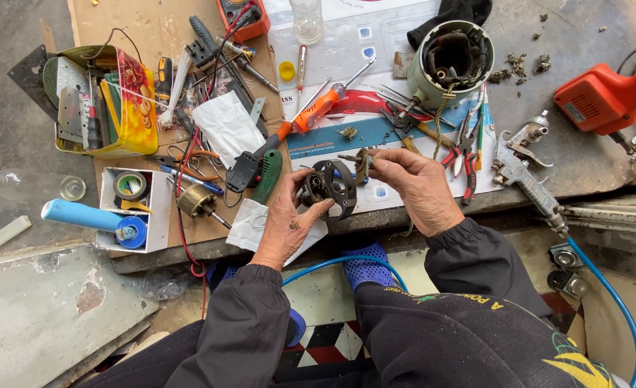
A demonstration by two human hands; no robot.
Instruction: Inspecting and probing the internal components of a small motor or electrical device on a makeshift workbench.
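The left hand (pixel 287 228) gripped a dark round metal part (pixel 330 188) from below, steadying it above the surface (pixel 591 169) edge, while the right hand (pixel 420 188) fingers pinched a small brass piece (pixel 362 164) against its rim.

Even, soft daylight — sharp focus, faint shadows, slight wide-angle edge stretch.

I count two hands: left hand (pixel 286 226), right hand (pixel 418 188); one motor housing (pixel 451 61), one spray gun (pixel 523 169), one multimeter (pixel 242 18), two tape rolls (pixel 131 185).
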